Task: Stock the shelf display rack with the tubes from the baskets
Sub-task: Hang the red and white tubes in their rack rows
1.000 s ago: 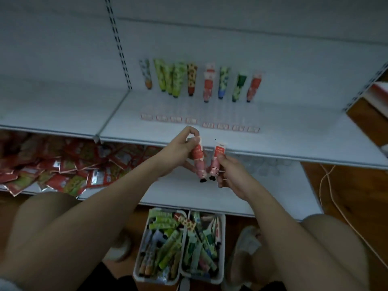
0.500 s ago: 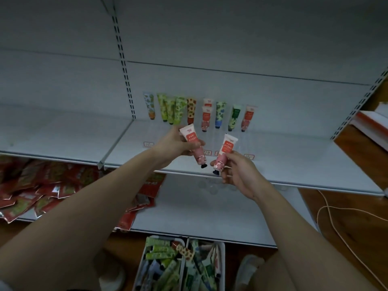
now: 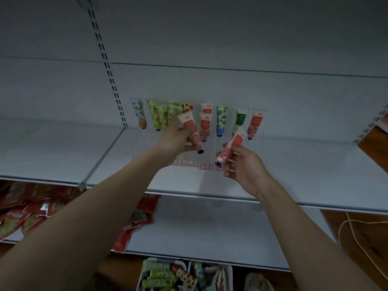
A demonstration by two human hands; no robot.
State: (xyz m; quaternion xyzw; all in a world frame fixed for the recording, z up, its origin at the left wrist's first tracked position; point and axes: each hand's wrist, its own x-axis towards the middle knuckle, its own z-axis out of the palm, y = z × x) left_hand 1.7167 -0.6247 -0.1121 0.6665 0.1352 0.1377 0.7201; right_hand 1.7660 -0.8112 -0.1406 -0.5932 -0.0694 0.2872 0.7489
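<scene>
My left hand [image 3: 176, 139] grips a red-and-pink tube [image 3: 190, 128], cap down, just in front of the row of tubes [image 3: 220, 120] standing in the clear display rack [image 3: 189, 156] at the back of the white shelf [image 3: 294, 164]. My right hand [image 3: 241, 164] pinches a second red-and-pink tube [image 3: 231, 148], tilted, cap down, lower and to the right. Two white baskets [image 3: 189, 266] of mixed tubes sit on the floor at the bottom edge.
Red snack packets [image 3: 31, 208] lie piled on the lower shelf at left. A slotted upright [image 3: 107, 68] divides the shelf bays. A cord [image 3: 354, 234] runs over the wooden floor at right. Price labels [image 3: 206, 166] line the rack front.
Both hands have risen from in front of the lower shelf up to the rack, each carrying its tube. The left tube now reaches the row of standing tubes.
</scene>
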